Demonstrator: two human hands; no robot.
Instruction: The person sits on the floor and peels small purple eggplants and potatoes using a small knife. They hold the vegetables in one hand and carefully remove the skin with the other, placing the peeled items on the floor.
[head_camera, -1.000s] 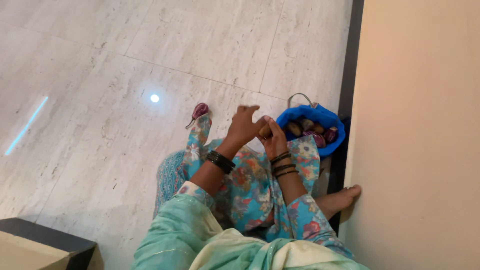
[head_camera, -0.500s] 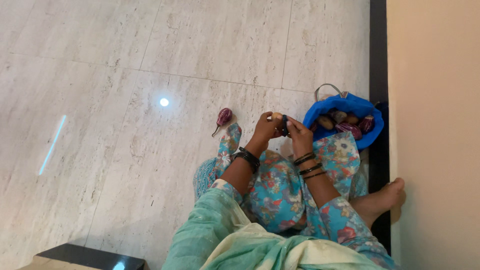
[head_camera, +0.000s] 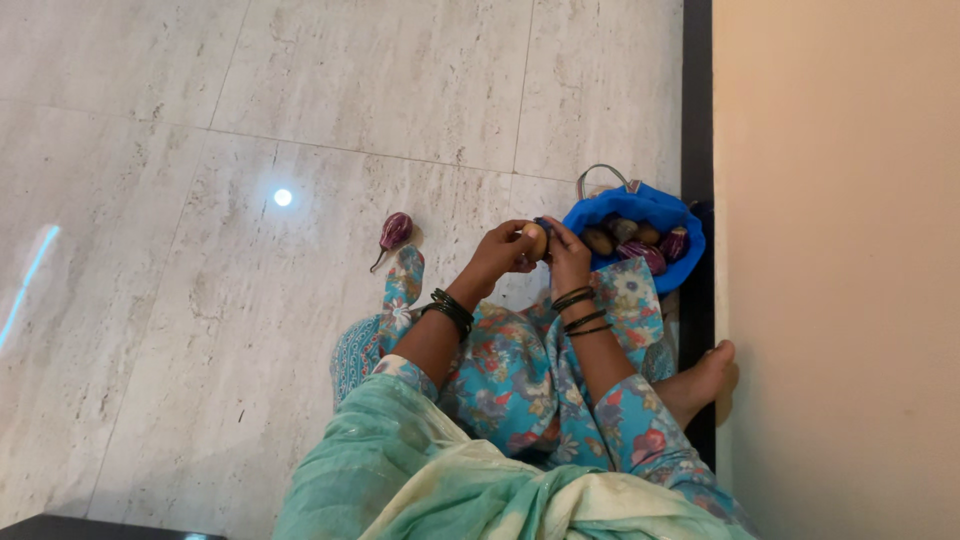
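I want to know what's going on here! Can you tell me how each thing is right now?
Left hand: grip closed on the potato.
Right hand: holding a dark tool against the potato.
Potato: held up between both hands, above the lap.
Blue bag: open, on the floor by the wall, vegetables inside.
Small eggplant: lying alone on the floor.

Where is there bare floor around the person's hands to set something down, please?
The widest bare patch is the pale tiled floor left of the lone eggplant, and the stretch beyond it. A narrow strip lies between that eggplant and the blue bag. It is crowded where the left hand and right hand grip a potato, with the bag tight against the wall.
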